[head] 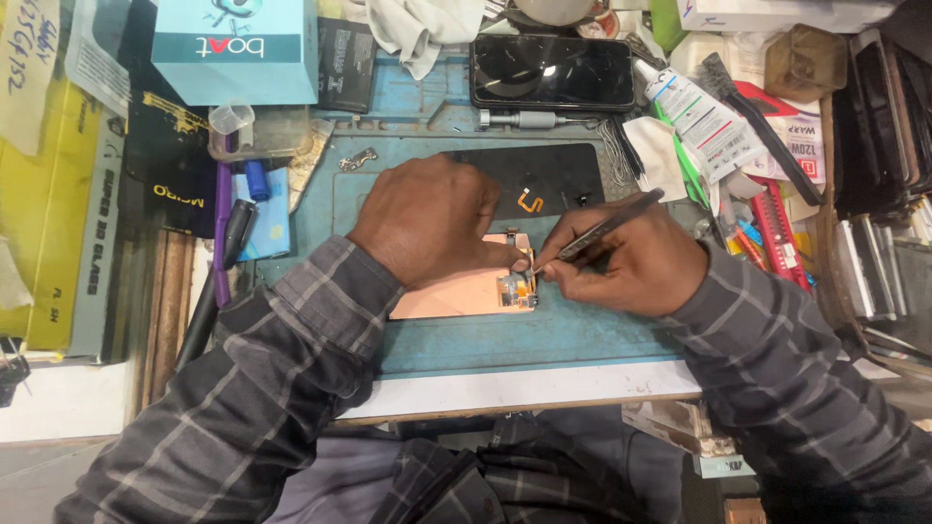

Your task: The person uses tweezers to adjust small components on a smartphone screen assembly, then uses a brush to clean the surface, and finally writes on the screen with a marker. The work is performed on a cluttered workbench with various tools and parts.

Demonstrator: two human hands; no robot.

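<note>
A copper-coloured phone panel [451,294] lies flat on the blue work mat [544,335]. My left hand [427,218] presses down on the panel's upper part, fingers bent over its top right corner. In my right hand [631,262] is a pair of dark metal tweezers [602,228]. Their tip touches a small metal and orange part [517,288] at the panel's right edge. A small orange flex cable [529,202] rests on a black panel [553,175] just behind my hands.
A dark phone [551,72] lies face up at the back, with a silver screwdriver [529,119] in front of it. A white glue tube [701,121], a black brush [762,126] and red tools [782,233] crowd the right. Boxes [236,49] and pens [225,228] fill the left.
</note>
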